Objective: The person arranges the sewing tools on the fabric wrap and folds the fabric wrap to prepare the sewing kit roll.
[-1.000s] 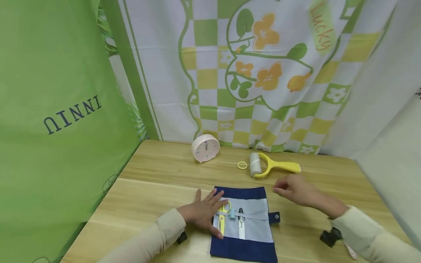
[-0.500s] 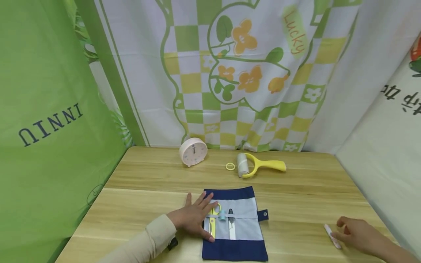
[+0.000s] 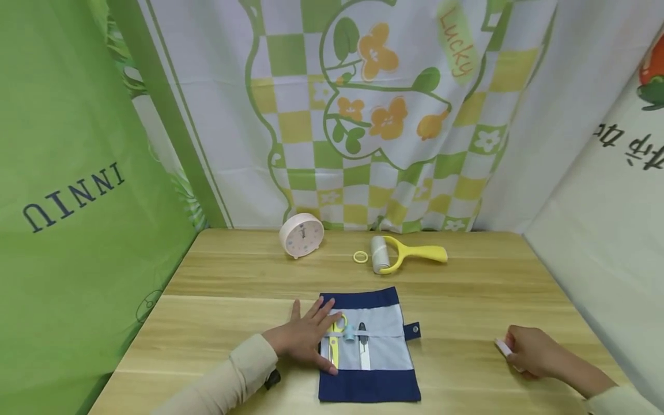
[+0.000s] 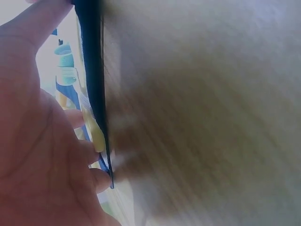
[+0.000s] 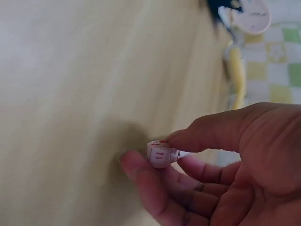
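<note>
A navy and light-grey fabric pouch [image 3: 369, 388] lies unfolded on the table in the head view. Under its elastic band sit yellow scissors [image 3: 334, 350], a light-blue thread spool [image 3: 350, 333] and a slim black-topped tool [image 3: 363, 351]. My left hand [image 3: 303, 339] rests spread over the pouch's left edge, partly covering the scissors. Off to the right, my right hand [image 3: 536, 353] pinches a small whitish tape measure [image 3: 503, 347] between thumb and fingers. In the right wrist view, the tape measure [image 5: 160, 155] appears as a flat roll with red marks.
Behind the pouch stand a pink clock [image 3: 302, 236], a yellow ring [image 3: 360, 257] and a yellow-handled lint roller [image 3: 422, 253]. The pouch's snap tab [image 3: 412, 331] points right. Curtains hang around the wooden table [image 3: 467, 300].
My right hand has moved from beside the pouch to the right and taken hold of the tape measure lying there. The left hand stays on the pouch. The head view has shifted.
</note>
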`<action>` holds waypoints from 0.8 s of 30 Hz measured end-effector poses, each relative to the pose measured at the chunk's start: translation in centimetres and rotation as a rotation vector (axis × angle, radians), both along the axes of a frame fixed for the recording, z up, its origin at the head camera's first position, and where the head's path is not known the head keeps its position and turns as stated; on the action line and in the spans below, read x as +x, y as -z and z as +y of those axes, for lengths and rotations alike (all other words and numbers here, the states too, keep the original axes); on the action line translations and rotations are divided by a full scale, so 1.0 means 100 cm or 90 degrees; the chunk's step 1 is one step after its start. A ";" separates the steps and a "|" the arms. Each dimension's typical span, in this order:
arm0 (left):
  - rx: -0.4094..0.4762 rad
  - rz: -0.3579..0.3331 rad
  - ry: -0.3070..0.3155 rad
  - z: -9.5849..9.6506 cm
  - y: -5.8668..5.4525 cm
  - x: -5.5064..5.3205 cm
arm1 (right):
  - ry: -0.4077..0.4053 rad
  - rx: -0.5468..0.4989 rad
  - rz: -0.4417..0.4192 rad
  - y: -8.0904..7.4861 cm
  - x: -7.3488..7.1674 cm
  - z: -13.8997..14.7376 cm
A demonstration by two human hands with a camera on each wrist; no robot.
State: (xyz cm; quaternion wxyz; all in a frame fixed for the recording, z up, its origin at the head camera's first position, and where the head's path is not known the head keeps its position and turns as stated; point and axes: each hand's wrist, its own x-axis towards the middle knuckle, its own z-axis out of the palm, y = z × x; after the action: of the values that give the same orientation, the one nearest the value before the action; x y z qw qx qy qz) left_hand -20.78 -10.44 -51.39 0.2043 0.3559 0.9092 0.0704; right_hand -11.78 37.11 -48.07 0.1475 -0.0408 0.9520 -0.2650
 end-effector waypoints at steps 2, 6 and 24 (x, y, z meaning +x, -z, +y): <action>0.000 0.002 -0.007 -0.004 0.002 0.002 | -0.047 -0.019 0.002 -0.009 -0.011 -0.013; -0.009 0.019 -0.013 -0.006 0.005 0.002 | -0.133 -0.046 -0.037 -0.031 -0.035 -0.050; -0.031 0.026 -0.013 -0.006 0.002 -0.003 | -0.132 -0.029 0.083 -0.001 -0.123 -0.230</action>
State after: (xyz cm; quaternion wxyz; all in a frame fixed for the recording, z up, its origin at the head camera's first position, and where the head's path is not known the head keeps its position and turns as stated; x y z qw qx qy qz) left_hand -21.11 -11.06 -51.60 0.1931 0.3432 0.9182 0.0432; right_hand -24.09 14.16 -47.98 0.1110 -0.1595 0.9439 -0.2669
